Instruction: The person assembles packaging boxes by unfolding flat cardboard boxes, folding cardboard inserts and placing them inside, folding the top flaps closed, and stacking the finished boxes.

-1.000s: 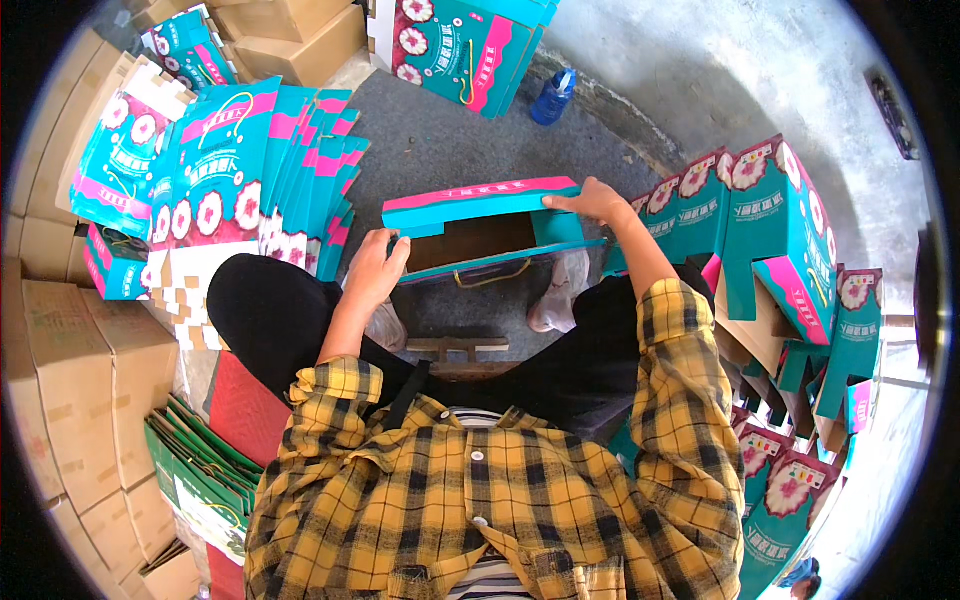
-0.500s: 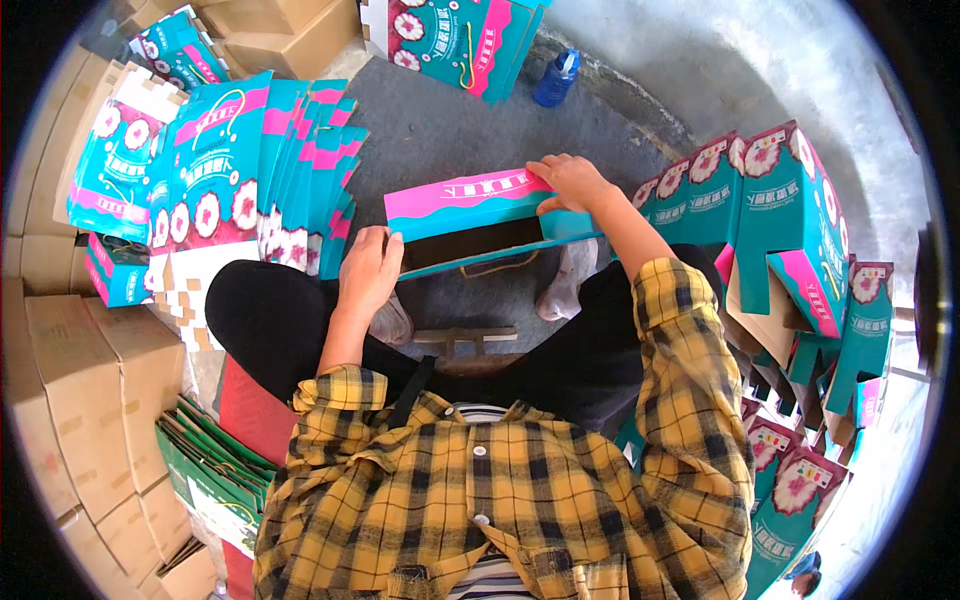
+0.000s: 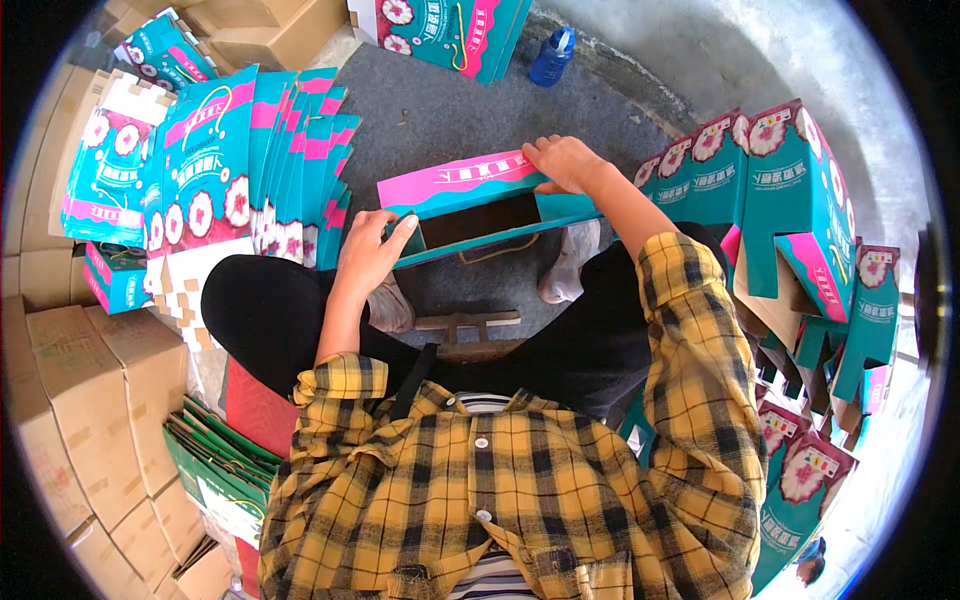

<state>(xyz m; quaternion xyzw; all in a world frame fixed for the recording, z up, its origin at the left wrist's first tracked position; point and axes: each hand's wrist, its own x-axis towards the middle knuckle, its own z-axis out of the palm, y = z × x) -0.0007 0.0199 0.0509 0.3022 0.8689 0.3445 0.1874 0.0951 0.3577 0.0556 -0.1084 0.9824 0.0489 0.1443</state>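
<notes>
Just beyond the black-trousered knees (image 3: 255,302), the left hand (image 3: 368,252) is gripping the left end of an open, oblong teal-and-pink cardboard box (image 3: 480,202), the right hand (image 3: 567,165) pinching its far pink flap (image 3: 450,181). Even pressure is probably keeping folds square.

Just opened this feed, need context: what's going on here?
A person has both hands on a teal-and-pink cord-handled carton between the knees. The left hand is at its left end; the right hand grips the right part of its pink-banded panel. The carton is open, its dark inside showing. Flattened matching cartons overlap at the left, erected ones stand at the right, and a blue bottle stands ahead.
</notes>
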